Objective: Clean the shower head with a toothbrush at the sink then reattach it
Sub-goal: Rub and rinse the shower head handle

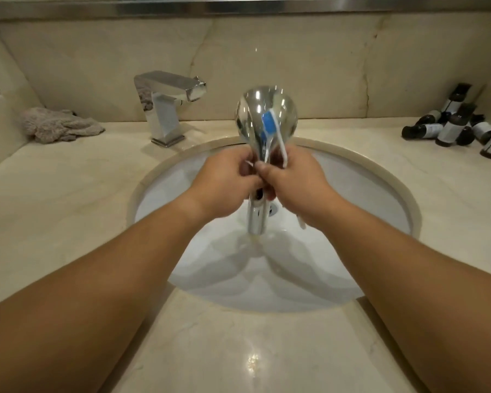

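Observation:
A chrome shower head (253, 114) is held upright over the white sink (352, 194), its shiny back toward me and its handle end pointing down at the basin. My left hand (224, 185) grips the handle from the left. My right hand (292, 185) closes on the handle from the right and also holds a white toothbrush (279, 140). The brush's blue-and-white bristle head lies against the back of the shower head. The spray face is hidden on the far side.
A square chrome faucet (167, 103) stands at the back left of the beige marble counter (54, 208), with a crumpled grey cloth (57, 126) beside it. Several small dark bottles (459, 123) lie and stand at the back right. A drain (272, 209) shows below my hands.

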The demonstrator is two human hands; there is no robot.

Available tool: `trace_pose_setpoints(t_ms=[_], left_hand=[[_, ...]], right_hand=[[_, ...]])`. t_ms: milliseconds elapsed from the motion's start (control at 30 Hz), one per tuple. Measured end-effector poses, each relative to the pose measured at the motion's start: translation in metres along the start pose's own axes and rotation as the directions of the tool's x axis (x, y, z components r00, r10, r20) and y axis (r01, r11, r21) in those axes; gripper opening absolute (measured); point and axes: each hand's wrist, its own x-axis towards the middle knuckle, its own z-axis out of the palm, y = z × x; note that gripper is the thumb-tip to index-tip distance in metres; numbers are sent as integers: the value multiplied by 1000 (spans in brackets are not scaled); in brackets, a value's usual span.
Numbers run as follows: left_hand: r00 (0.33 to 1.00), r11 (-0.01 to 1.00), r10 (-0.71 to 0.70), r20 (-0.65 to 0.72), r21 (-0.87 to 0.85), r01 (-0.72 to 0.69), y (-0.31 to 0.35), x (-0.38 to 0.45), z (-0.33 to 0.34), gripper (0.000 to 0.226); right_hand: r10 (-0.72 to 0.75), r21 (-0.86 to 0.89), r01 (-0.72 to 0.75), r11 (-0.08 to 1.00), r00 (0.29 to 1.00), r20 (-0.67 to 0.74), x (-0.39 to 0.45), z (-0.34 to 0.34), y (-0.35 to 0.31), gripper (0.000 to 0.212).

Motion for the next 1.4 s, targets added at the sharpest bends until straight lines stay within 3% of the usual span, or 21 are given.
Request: trace_pose_setpoints(t_ms=[167, 300, 467, 600, 733, 867, 1000, 1133, 1267, 1333, 1400], left_hand=[[974, 985, 167, -154, 68, -158, 17, 7, -10, 31], [997, 998, 48, -65, 48, -45, -3, -1, 0, 36], [967, 983, 183, -178, 60, -175, 15, 4, -6, 33], [994, 997, 66, -92, 51, -62, 0, -1, 4, 35], [963, 983, 184, -199, 53, -177, 10, 7, -3, 29], [989, 995, 99, -114, 39, -95, -3, 4, 4, 35], [962, 982, 186, -200, 60, -178, 3, 12, -1, 32], [980, 991, 129, -154, 48, -123, -3, 8, 3, 33], [973, 989, 144, -180, 64, -134, 6, 7, 1, 29], [988, 993, 103, -119, 69, -95, 6, 4, -1, 28], [999, 999, 45, 30, 17, -45, 1, 0, -4, 41]], right_hand=[[-202, 69, 212, 975, 970, -136, 12, -17, -21, 16], [-28, 22, 27, 999, 999, 24, -2, -3, -4, 12], [-204, 127, 216, 968, 974, -101, 8, -20, -22, 20], [-42, 65, 40, 997, 999, 20, -3, -7, -3, 14], [-162, 151, 176, 973, 982, -102, 8, -18, -16, 19], [-74, 95, 72, 993, 997, 15, 0, -8, -4, 14], [-157, 158, 169, 973, 984, -89, 9, -17, -15, 22], [-93, 128, 98, 987, 995, -42, 4, -12, -7, 18], [-53, 192, 68, 979, 995, -81, 5, -10, -11, 29], [41, 155, -27, 987, 996, -82, 5, -7, -5, 34], [116, 49, -110, 993, 986, -121, 8, -8, 4, 29]])
